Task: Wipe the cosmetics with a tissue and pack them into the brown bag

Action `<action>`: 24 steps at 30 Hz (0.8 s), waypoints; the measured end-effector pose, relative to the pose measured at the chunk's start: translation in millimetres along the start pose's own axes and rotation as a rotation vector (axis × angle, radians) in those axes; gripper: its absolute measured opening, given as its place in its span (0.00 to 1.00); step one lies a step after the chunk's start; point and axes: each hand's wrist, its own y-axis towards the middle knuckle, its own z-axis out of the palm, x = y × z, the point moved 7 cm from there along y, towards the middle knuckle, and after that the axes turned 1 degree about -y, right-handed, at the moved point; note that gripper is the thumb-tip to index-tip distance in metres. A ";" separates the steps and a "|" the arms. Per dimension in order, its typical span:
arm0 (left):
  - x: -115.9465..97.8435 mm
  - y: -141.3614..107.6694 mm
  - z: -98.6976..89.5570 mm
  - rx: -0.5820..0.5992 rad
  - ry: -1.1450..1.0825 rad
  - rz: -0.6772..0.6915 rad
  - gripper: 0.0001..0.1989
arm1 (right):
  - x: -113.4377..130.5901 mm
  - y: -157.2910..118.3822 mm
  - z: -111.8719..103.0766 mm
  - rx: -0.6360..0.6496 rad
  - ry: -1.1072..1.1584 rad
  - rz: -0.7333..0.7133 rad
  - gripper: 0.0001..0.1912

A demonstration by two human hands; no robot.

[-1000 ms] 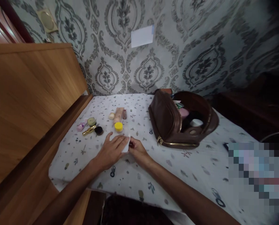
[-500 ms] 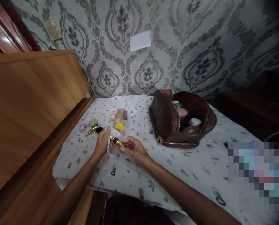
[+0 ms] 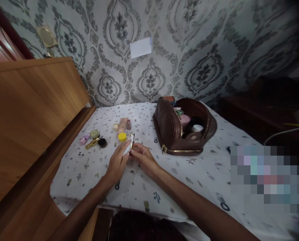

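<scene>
My left hand (image 3: 118,162) is closed around a white wipe (image 3: 127,149), which it presses along a slim gold cosmetic tube (image 3: 132,140) with dark parts. The fingers of my right hand (image 3: 144,157) pinch the lower end of that tube, which now points up and away from me. Just beyond the hands stands a small jar with a yellow lid (image 3: 122,137). To the left lie a black-lidded pot (image 3: 102,143), another gold tube (image 3: 92,143), a greenish round pot (image 3: 94,134) and a pink-and-white tube (image 3: 84,138).
A brown leather bag (image 3: 168,125), unzipped with cosmetics inside, sits right of the hands. Behind the yellow lid are a beige squeeze tube (image 3: 123,124) and a small cream-coloured pot (image 3: 115,127). A wooden panel (image 3: 39,100) borders the patterned cloth (image 3: 139,197) on the left.
The gold tube has turned from lying slantwise to pointing away from me. My left hand has shifted right with the wipe, uncovering the black-lidded pot. The view has swung slightly right.
</scene>
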 end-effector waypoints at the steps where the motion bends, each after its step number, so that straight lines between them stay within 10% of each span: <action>1: 0.0 -4.5 2.0 0.027 0.024 0.020 0.22 | 2.1 1.5 -2.3 -0.015 0.031 -0.011 0.22; 9: 7.6 -16.2 -0.4 -0.039 0.012 -0.076 0.24 | 4.5 0.1 0.6 -0.025 0.015 0.002 0.20; 19: 17.0 -13.4 15.7 -0.164 -0.922 -0.652 0.29 | 14.2 -6.0 10.7 0.043 -0.165 -0.063 0.18; 24: 16.0 -11.8 16.0 -0.103 -0.928 -0.690 0.28 | 18.5 -6.7 11.6 0.082 -0.142 -0.059 0.26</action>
